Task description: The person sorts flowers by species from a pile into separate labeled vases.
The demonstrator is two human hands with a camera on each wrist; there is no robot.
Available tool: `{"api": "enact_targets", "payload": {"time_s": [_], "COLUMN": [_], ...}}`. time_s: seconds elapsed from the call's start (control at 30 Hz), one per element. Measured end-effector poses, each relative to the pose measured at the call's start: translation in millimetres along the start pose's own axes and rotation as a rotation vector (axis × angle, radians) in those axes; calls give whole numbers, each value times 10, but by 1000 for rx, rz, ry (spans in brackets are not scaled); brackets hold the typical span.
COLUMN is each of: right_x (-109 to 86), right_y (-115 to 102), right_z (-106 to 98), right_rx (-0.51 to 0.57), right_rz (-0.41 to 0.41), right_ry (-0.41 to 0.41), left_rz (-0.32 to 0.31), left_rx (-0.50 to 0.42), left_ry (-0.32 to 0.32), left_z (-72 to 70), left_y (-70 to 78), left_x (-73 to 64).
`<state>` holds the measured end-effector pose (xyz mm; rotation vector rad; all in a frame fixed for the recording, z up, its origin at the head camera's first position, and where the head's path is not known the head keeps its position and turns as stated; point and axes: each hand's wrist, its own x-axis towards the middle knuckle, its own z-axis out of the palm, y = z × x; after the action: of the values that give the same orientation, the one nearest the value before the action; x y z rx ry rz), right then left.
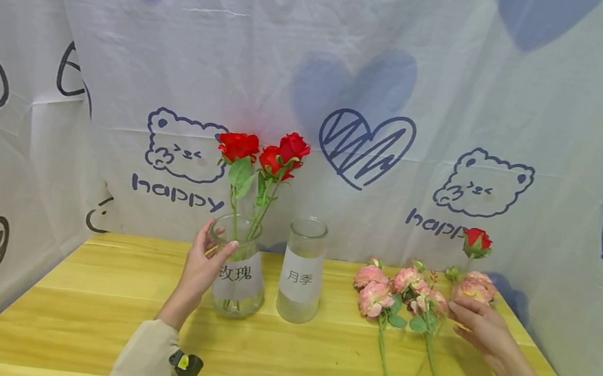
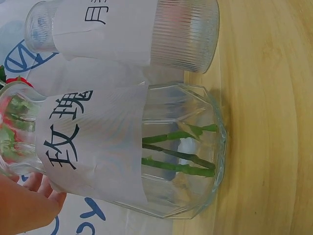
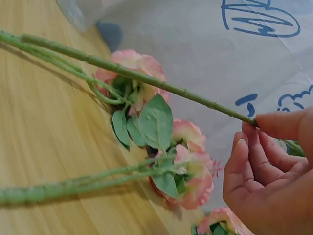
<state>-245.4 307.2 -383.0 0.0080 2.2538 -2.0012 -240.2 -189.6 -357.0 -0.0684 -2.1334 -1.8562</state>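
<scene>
My left hand (image 1: 202, 271) holds the rim and neck of a glass vase (image 1: 250, 306) with a white Chinese label. Red roses (image 1: 238, 146) stand in that vase; their green stems (image 2: 181, 169) reach its bottom in the left wrist view. At the right, my right hand (image 1: 485, 336) pinches the stem (image 3: 166, 87) of a single red rose (image 1: 477, 242), held upright over the pink flowers. Thumb and forefinger grip the stem, its lower end pointing free in the right wrist view.
A ribbed glass vase (image 1: 297, 305) with another Chinese label stands right of the held vase. Pink flowers (image 1: 376, 297) lie on the wooden table (image 1: 98, 307), stems toward the front edge. A printed cloth (image 1: 272, 54) hangs behind and at both sides.
</scene>
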Motion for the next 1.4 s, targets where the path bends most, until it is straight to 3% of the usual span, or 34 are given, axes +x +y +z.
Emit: {"api": "enact_targets", "payload": {"time_s": [0.8, 1.4], "right_x": [-47, -32], "right_y": [-41, -262], "right_z": [346, 576], "right_rx": [317, 485], "right_rz": [-41, -70], "right_ry": [53, 89], "left_rz": [5, -11], "left_rx": [8, 6], "left_ry": [4, 4], "left_z": [16, 7], "left_y": [1, 4], "left_x": [12, 5]}}
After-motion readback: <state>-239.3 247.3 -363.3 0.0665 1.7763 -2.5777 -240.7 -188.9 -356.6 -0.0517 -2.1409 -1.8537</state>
